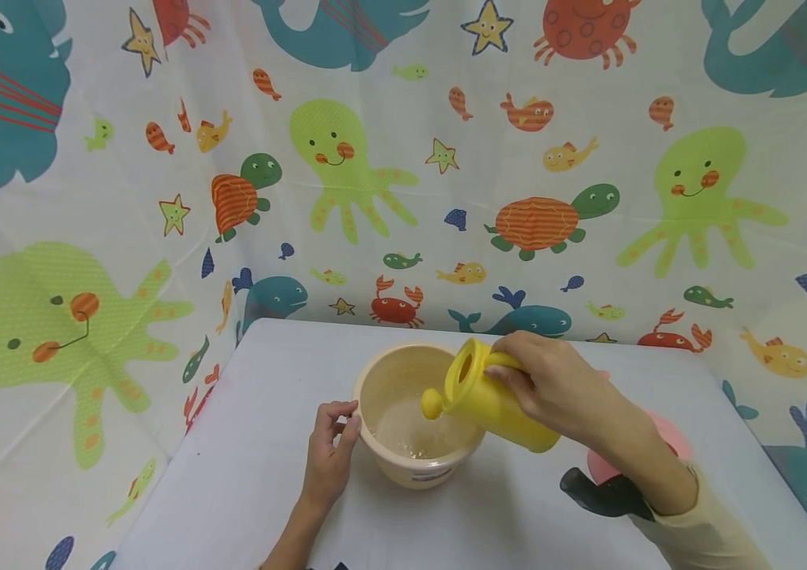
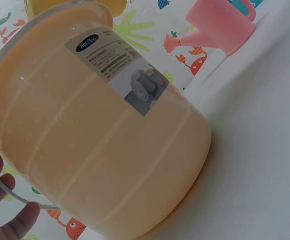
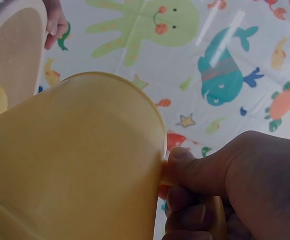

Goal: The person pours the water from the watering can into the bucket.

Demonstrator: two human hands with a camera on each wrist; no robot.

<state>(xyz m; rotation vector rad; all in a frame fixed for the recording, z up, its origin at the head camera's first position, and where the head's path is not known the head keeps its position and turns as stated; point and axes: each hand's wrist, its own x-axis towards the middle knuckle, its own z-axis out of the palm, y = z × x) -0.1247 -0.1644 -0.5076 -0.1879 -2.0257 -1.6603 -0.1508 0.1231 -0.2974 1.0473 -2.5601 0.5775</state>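
Note:
A cream bucket (image 1: 403, 469) stands upright on the white table, with clear water (image 1: 417, 443) in the bottom. My left hand (image 1: 328, 455) is at its left side, fingertips right at the rim; the thin bail handle (image 2: 7, 190) passes between thumb and fingers. My right hand (image 1: 542, 380) grips a yellow watering can (image 1: 506, 408) by its handle, thumb on top and fingers curled round it. The can tilts left, its round spout head (image 1: 432, 404) over the bucket's opening. A printed label (image 2: 117, 67) shows on the bucket's side in the left wrist view.
A pink watering can (image 2: 222, 25) stands on the table (image 1: 232, 475) to the right of the bucket, partly behind my right forearm in the head view. A curtain (image 1: 410, 198) printed with sea animals hangs behind the table and along its sides.

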